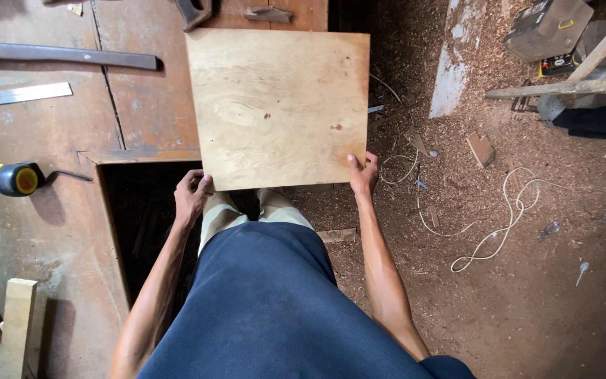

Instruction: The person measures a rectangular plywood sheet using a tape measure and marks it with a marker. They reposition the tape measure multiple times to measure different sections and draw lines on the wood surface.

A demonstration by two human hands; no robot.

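Both hands are gripping the near edge of a square plywood panel (278, 109): left hand (191, 196) is closing around the lower-left corner, fingers curling over the edge, right hand (364, 175) is pinching the lower-right corner with the thumb on top. Panel is sitting in the upper centre of the frame, lying flat-looking, its far part overlapping the brown workbench (50, 231) and its right part hanging out over the sawdust floor (527, 302). Tape measure (19, 179), black and yellow, is lying on the bench at mid left, well apart from the panel. Metal ruler (15, 95) and a dark bar (64, 56) are lying in the upper left. White cord (506, 224) is looping on the floor at right. Wood block (19, 323) is standing at lower left. Dark box (545, 28) is sitting in the upper right.
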